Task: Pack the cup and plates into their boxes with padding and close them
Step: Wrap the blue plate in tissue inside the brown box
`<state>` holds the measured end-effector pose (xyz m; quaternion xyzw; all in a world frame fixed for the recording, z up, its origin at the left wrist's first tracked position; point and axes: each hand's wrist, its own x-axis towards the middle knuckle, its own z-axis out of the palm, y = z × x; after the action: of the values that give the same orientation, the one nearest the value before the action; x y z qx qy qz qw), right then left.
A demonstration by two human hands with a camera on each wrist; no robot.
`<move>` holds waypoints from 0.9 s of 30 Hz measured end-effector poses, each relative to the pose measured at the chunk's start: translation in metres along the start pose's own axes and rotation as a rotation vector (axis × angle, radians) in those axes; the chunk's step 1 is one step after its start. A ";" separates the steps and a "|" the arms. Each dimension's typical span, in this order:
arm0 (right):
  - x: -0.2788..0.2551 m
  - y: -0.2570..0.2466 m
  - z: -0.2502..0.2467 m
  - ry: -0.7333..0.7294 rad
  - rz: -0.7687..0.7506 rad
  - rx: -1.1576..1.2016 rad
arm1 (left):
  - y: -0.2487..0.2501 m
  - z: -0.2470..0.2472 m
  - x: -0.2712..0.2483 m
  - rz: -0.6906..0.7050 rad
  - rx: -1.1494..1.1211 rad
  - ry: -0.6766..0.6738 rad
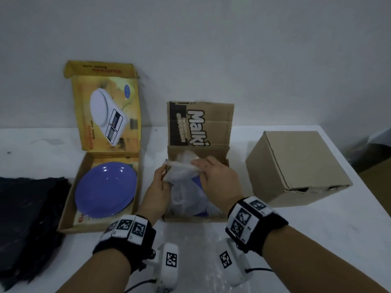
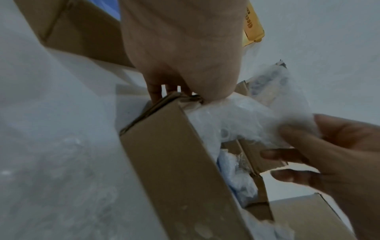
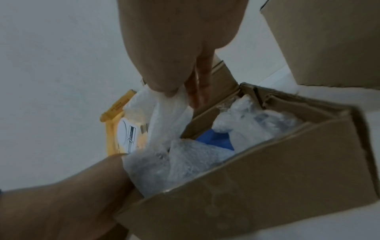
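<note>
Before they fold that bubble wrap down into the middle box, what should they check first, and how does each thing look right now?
1. Both hands hold the bubble wrap: ok, left hand and right hand pinch it.
2. Middle box lid open: ok, it stands upright.
3. Blue item fully covered: not ok, blue shows through.
4. Blue plate in yellow box padded: not ok, bare.
5. Plain box closed: ok.
</note>
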<state>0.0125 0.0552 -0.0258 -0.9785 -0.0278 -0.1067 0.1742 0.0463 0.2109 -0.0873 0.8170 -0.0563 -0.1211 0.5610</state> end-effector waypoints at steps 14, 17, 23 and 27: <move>0.041 -0.002 0.056 -0.453 -0.333 -0.325 | -0.011 0.004 -0.003 0.048 0.265 0.055; 0.051 -0.005 0.053 -0.452 -0.330 -0.357 | -0.011 0.003 -0.004 0.072 0.256 0.047; 0.053 -0.013 0.049 -0.171 -0.274 -0.242 | -0.008 0.004 -0.004 0.045 0.206 0.025; 0.051 -0.013 0.048 -0.301 -0.285 -0.324 | -0.016 0.005 -0.002 0.030 0.220 0.038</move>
<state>0.0711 0.0854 -0.0543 -0.9847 -0.1733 0.0136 -0.0078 0.0419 0.2125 -0.1042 0.8748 -0.0709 -0.0903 0.4708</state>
